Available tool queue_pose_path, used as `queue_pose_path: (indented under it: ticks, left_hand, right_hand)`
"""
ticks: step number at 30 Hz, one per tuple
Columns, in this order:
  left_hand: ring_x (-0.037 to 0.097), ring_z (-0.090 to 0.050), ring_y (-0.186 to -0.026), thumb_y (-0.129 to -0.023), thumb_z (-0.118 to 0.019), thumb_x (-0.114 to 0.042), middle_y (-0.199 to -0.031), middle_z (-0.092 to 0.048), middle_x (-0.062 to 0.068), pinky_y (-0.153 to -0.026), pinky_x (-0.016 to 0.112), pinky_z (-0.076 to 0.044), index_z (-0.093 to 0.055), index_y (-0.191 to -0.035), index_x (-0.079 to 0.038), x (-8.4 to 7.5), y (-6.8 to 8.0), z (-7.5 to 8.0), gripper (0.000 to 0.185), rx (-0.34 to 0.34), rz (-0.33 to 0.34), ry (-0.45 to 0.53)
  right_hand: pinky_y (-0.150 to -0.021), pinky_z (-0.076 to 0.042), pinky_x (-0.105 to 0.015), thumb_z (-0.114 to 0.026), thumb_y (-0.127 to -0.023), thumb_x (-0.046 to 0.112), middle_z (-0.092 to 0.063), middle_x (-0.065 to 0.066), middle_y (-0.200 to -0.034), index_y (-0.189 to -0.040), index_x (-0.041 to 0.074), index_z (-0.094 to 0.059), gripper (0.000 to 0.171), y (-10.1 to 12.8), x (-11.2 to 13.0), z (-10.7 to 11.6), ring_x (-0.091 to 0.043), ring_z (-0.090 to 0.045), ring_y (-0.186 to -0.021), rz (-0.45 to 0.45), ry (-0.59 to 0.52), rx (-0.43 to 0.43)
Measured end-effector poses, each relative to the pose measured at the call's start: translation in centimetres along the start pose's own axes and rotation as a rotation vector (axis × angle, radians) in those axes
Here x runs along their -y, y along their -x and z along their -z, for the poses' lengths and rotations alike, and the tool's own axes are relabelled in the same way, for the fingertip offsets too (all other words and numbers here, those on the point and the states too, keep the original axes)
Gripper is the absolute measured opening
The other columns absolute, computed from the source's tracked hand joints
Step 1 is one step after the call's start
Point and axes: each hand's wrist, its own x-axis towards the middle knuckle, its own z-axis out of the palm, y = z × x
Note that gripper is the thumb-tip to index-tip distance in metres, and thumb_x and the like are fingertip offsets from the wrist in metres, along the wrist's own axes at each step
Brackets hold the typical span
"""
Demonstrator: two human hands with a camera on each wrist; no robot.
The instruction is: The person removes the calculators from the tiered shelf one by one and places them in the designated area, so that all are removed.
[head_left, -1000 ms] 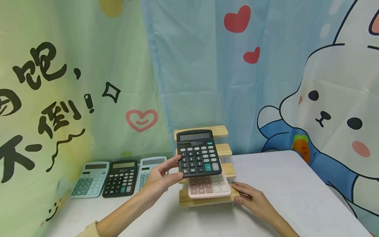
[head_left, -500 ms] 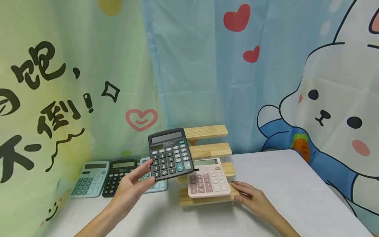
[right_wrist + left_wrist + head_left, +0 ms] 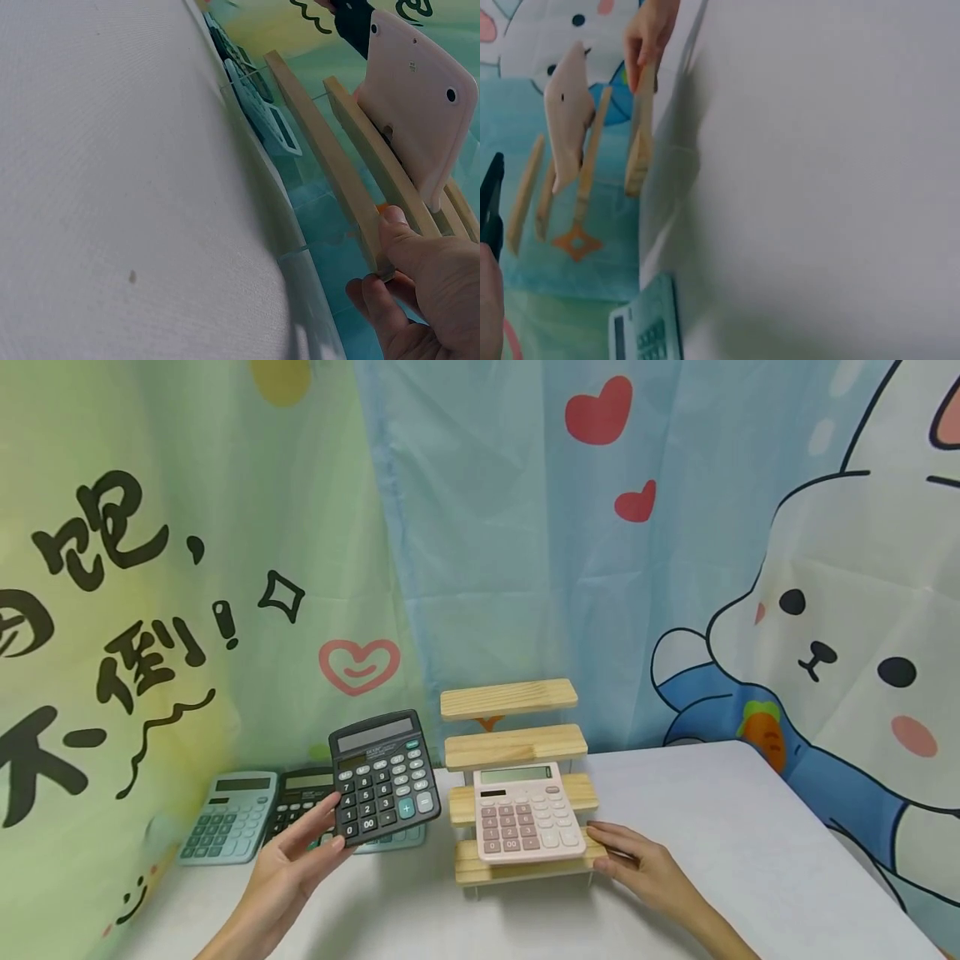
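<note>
In the head view my left hand (image 3: pixel 296 860) grips a black calculator (image 3: pixel 384 777) by its lower left corner, thumb in front, and holds it up with its keys facing me. Only the dark edge of this calculator (image 3: pixel 490 202) enters the left wrist view. A tiered rack with wooden slats (image 3: pixel 510 697) stands right of it. Leaning on the lower slats is a pink calculator (image 3: pixel 528 818), whose pale back (image 3: pixel 424 82) faces the right wrist camera. My right hand (image 3: pixel 648 868) pinches the right end of the lowest slat (image 3: pixel 322 150) between thumb and fingers.
On the white table (image 3: pixel 712 802), a light blue calculator (image 3: pixel 228 818) and another black calculator (image 3: pixel 300 785) lie at the left. A second light blue calculator (image 3: pixel 401 840) is mostly hidden behind the held one. A printed curtain (image 3: pixel 487 527) hangs at the back.
My left hand has carried the black calculator from in front of the rack to the left and slightly down, uncovering the pink calculator and upper slats. My right hand stays on the lowest slat.
</note>
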Motion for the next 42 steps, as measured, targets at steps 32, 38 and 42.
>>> queue_pose_path:
  ticks: [32, 38, 42]
  left_hand:
    - [0.006, -0.06, -0.103, -0.073, -0.076, -0.027, -0.129, -0.046, -0.004, -0.103, 0.027, -0.043, -0.026, -0.137, -0.041, 5.5, 2.4, 12.1, 0.082, -0.167, 0.285, 0.065]
    - [0.007, -0.059, -0.104, -0.083, -0.067, -0.032, -0.112, -0.051, -0.017, -0.102, 0.033, -0.045, -0.003, -0.146, -0.023, 5.7, 2.7, 15.3, 0.09, -0.026, 0.365, 0.028]
    - [0.006, -0.058, -0.103, -0.082, -0.066, -0.036, -0.105, -0.053, -0.021, -0.099, 0.032, -0.047, -0.006, -0.144, -0.032, 6.0, 2.7, 16.9, 0.087, -0.013, 0.371, 0.018]
  right_hand:
    - [-0.084, -0.048, -0.008, -0.063, -0.085, 0.016, -0.05, -0.024, -0.13, -0.124, 0.002, -0.057, 0.043, 0.2, 0.1, 0.0, 0.019, -0.041, -0.113, -0.021, -0.01, 0.004]
    - [-0.083, -0.049, -0.008, -0.064, -0.084, 0.012, -0.051, -0.025, -0.128, -0.123, 0.0, -0.057, 0.042, 0.2, -0.1, 0.1, 0.018, -0.042, -0.114, 0.023, -0.002, -0.005]
    - [-0.083, -0.049, -0.008, -0.064, -0.084, 0.013, -0.052, -0.025, -0.128, -0.123, 0.0, -0.057, 0.042, 0.2, -0.2, 0.1, 0.019, -0.041, -0.113, 0.022, 0.012, -0.005]
